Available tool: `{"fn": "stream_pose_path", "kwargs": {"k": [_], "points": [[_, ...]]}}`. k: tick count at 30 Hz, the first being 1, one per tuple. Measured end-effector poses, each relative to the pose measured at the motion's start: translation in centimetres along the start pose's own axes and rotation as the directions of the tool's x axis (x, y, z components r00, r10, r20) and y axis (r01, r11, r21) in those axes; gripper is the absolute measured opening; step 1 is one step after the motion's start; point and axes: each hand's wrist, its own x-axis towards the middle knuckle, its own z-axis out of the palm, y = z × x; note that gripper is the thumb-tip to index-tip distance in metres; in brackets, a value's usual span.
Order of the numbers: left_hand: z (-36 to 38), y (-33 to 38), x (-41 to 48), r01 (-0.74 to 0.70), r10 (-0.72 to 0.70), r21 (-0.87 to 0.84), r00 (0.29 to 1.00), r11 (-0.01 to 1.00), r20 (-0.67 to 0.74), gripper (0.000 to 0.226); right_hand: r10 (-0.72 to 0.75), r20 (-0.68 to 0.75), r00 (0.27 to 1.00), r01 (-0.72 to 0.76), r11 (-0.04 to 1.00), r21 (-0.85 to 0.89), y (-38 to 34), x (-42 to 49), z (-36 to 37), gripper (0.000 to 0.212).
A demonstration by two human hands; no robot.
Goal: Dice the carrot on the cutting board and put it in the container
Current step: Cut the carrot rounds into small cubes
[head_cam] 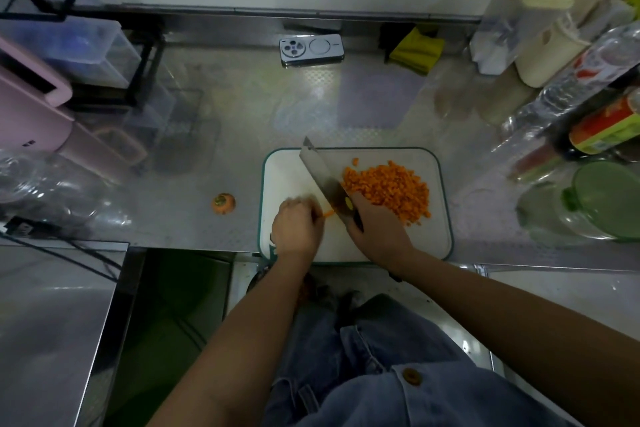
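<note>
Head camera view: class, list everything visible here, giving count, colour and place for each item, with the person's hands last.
cutting board: one, white with teal rim, near edge of counter
diced carrot: one heap, orange, right half of board
carrot strip: one, orange, between left hand and blade
carrot top: one, orange, on counter left of board
cleaver: one, steel, blade across board
container: one, clear with green lid, right of board
phone: one, silver, far side of counter
cloth: one, yellow, right of phone
counter: one, steel
left hand: holds carrot strip
right hand: grips cleaver handle
</note>
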Motion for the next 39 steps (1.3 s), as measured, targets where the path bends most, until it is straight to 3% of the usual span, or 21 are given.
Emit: {"fn": "stream_pose_path", "kwargs": {"k": [5, 16, 22, 28, 32, 39], "points": [[0.1, 0.4, 0.0, 0.036, -0.036, -0.013, 0.999, 0.999, 0.01, 0.011, 0.02, 0.072, 0.997, -0.014, 0.996, -0.089, 0.0, 0.1, 0.9, 0.058], [-0.3, 0.3, 0.1, 0.109, -0.109, 0.006, 0.994, 0.994, 0.021, 0.016, 0.064, 0.02, 0.998, -0.064, 0.998, 0.015, -0.2, 1.2, 0.8, 0.042], [-0.3, 0.3, -0.1, 0.113, -0.113, -0.026, 0.993, 0.993, 0.02, 0.012, 0.03, 0.097, 0.995, -0.031, 1.0, 0.006, -0.3, 0.3, 1.0, 0.064], [-0.4, 0.4, -0.1, 0.113, -0.113, -0.033, 0.993, 0.993, 0.024, 0.01, 0.022, 0.051, 0.998, -0.021, 1.0, -0.012, -0.8, 0.9, 1.4, 0.049], [-0.5, 0.5, -0.2, 0.097, -0.097, -0.023, 0.995, 0.995, 0.029, 0.011, 0.052, 0.024, 0.998, -0.053, 0.997, 0.061, -0.8, 0.9, 1.0, 0.052], [-0.4, 0.4, -0.2, 0.101, -0.1, -0.028, 0.995, 0.995, 0.031, 0.013, 0.032, 0.09, 0.995, -0.032, 0.999, -0.001, -1.0, 0.5, 1.1, 0.053]]}}
